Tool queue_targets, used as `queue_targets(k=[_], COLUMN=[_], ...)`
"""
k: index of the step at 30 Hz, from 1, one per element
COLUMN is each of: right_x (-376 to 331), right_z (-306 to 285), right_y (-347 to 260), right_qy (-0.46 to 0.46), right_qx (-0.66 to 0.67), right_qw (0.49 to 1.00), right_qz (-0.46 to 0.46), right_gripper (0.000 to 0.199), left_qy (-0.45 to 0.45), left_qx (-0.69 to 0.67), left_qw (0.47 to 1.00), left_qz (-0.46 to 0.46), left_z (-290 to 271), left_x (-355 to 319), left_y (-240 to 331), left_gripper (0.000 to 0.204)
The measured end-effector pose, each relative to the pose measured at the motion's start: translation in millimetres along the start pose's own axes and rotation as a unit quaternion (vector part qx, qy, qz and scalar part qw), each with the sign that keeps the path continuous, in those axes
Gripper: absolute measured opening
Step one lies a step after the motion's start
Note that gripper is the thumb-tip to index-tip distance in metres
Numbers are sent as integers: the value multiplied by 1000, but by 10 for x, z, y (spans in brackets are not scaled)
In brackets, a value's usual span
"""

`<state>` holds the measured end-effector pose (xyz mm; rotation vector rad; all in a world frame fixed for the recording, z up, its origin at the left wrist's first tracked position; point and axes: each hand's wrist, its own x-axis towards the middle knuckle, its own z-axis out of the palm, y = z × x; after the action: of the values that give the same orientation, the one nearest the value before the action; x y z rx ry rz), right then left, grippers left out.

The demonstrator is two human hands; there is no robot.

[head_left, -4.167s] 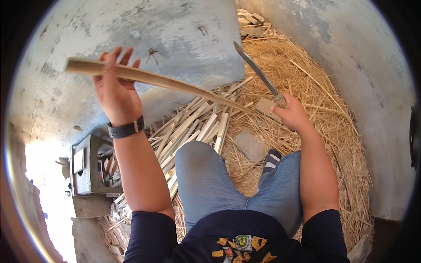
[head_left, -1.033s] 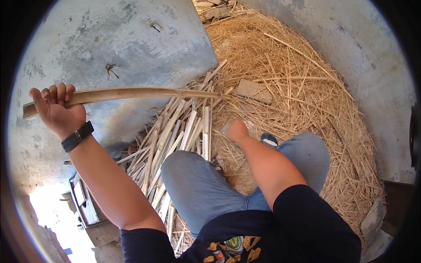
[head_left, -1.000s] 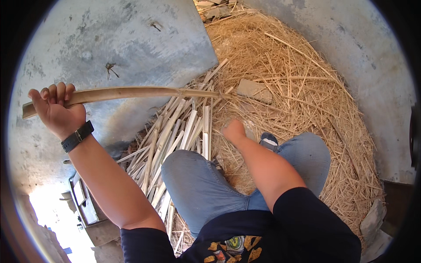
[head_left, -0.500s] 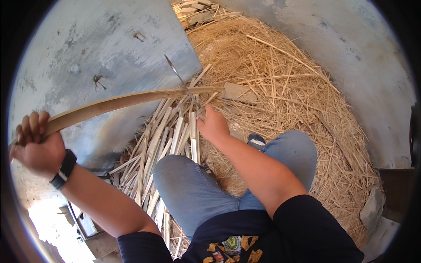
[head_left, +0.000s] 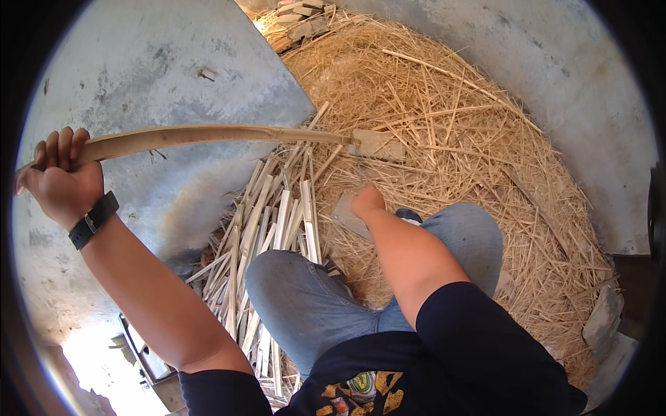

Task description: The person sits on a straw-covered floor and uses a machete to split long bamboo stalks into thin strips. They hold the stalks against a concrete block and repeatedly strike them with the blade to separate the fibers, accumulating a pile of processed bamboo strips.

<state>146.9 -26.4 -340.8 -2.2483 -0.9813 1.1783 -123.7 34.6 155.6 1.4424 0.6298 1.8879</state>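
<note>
Left hand (head_left: 61,182): fist clenched round cane (head_left: 208,135), raised higher than half a second ago, tip above slats (head_left: 277,229). Right hand (head_left: 366,202): lowered beside slats onto straw (head_left: 444,139); blade gone; grip cannot be told.

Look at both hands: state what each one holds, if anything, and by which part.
The left hand grips a long bamboo strip at its near end. The right hand reaches down to the straw; whether it holds anything cannot be told.

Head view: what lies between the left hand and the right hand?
The head view shows grey concrete floor beside the left hand, then a pile of split pale strips, then straw around the right hand.
</note>
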Motion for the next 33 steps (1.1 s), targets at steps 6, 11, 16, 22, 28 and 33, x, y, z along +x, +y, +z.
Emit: queue_targets(k=[6,11,16,22,28,33], right_x=[-485,-442,-212,-211,543,-32], right_z=[-159,-270,-587,-949,-519,-502], right_y=[-337,-369,-659,-1003,189,-589], right_qy=[24,67,33,6,-61,11], right_qx=[61,42,-15,-74,-215,13], right_qw=[997,992,992,966,968,990], right_qz=[-49,-101,-121,-248,-118,-137], right_gripper=[49,41,35,31,38,36], left_qy=[13,117,126,-29,-47,-77], left_qx=[23,49,46,-32,-78,-75], left_qw=[1000,992,991,998,994,992], left_qz=[13,11,-11,-40,-51,-67], left_z=[51,501,135,-338,-458,-672], left_x=[-62,-195,86,383,287,420], left_y=[140,-222,-383,-447,-436,-381], left_gripper=[34,20,28,31,24,33])
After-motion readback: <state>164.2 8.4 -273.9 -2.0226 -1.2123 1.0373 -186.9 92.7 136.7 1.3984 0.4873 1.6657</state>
